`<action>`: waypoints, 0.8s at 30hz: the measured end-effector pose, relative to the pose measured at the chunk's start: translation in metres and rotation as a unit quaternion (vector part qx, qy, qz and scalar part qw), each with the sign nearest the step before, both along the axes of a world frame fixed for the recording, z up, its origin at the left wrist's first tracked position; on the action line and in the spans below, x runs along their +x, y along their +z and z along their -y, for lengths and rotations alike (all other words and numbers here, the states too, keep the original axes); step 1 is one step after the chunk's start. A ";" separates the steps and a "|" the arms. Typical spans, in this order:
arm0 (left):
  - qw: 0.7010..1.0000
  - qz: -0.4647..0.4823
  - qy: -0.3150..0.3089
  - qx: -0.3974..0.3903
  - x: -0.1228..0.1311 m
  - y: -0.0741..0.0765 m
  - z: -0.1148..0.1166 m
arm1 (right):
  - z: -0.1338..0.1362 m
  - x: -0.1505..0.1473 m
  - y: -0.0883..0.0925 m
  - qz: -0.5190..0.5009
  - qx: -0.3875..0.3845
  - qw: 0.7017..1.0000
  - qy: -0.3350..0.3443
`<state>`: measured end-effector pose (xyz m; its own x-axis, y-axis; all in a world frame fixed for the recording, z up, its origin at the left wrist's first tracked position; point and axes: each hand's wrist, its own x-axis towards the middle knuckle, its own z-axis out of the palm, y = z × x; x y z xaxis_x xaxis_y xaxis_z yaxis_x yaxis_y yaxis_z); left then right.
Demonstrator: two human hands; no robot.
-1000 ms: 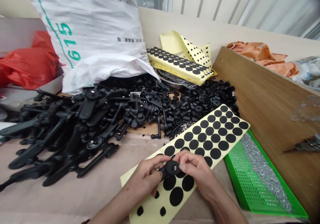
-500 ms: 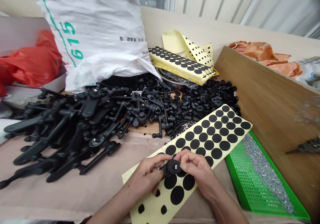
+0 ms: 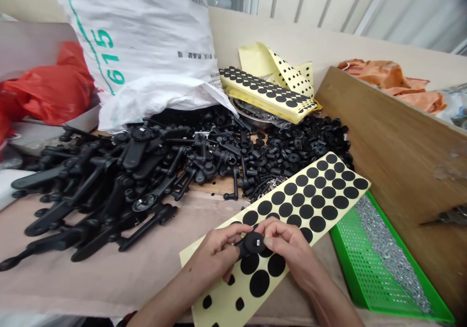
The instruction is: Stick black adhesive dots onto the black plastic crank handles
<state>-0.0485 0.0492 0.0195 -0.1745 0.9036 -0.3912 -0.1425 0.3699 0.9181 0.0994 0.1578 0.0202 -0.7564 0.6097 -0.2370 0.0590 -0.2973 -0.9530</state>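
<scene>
My left hand [image 3: 215, 251] is closed around a black crank handle [image 3: 254, 243], its round end turned up with a small metal square at the centre. My right hand [image 3: 288, 242] pinches the right edge of that round end between thumb and fingers. Beneath both hands lies a pale yellow sheet [image 3: 251, 311] of round black stickers. Its upper part carries full rows of discs, while bare spots show near the lower left. The handle's lower part is hidden by my left fingers.
A heap of black crank handles [image 3: 83, 190] spreads across the left, with small black parts [image 3: 302, 144] behind. To the right, a green basket [image 3: 359, 281] holds small metal pieces beside a wooden board [image 3: 401, 156]. A white sack [image 3: 146, 35] and more sticker sheets [image 3: 270, 98] stand at the back.
The whole view has shifted slightly to the right. Both hands keep the same grip on the crank handle, with hardly any visible movement.
</scene>
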 end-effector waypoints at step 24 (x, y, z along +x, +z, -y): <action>1.000 0.005 0.023 0.005 0.002 -0.001 0.001 | 0.001 -0.001 0.000 -0.004 0.009 1.000 -0.009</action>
<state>-0.0461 0.0479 0.0186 -0.2127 0.8986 -0.3838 -0.1683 0.3533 0.9203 0.0986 0.1570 0.0201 -0.7464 0.6279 -0.2203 0.0466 -0.2809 -0.9586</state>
